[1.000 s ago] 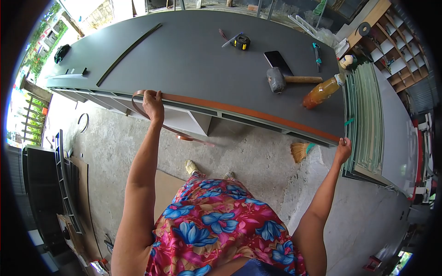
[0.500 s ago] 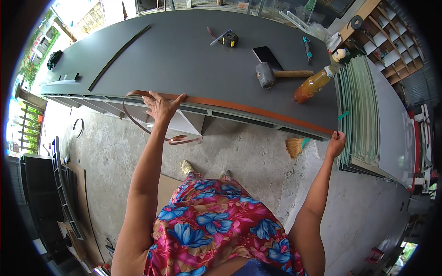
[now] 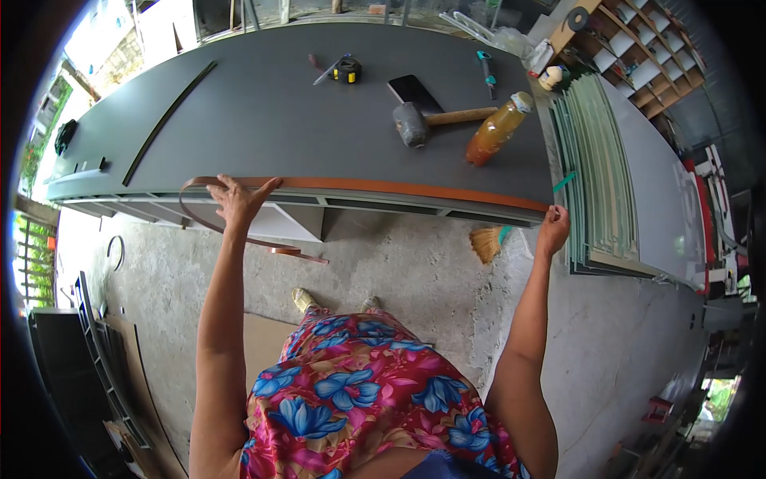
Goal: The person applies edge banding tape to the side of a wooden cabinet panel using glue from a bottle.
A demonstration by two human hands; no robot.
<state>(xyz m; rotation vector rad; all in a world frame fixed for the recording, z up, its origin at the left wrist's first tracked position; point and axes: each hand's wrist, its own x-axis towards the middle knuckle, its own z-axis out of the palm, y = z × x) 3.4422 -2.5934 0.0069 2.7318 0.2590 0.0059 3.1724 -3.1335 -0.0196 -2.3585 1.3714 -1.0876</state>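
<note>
A long brown strip lies along the near edge of a dark grey panel. My left hand rests on the strip with its fingers spread; the strip's loose end curls down beyond it on the left. At the panel's right corner, my right hand has its fingers pinched together on the strip's end. On the panel lie a rubber mallet, a phone, a bottle of orange liquid, a tape measure, a teal cutter and a thin black strip.
Upright glass sheets lean just right of the panel, with a wooden shelf behind them. A broom is on the concrete floor below the panel. Dark frames stand at the lower left.
The whole view has shifted, so the panel and its items appear further left. Both hands keep their places on the strip.
</note>
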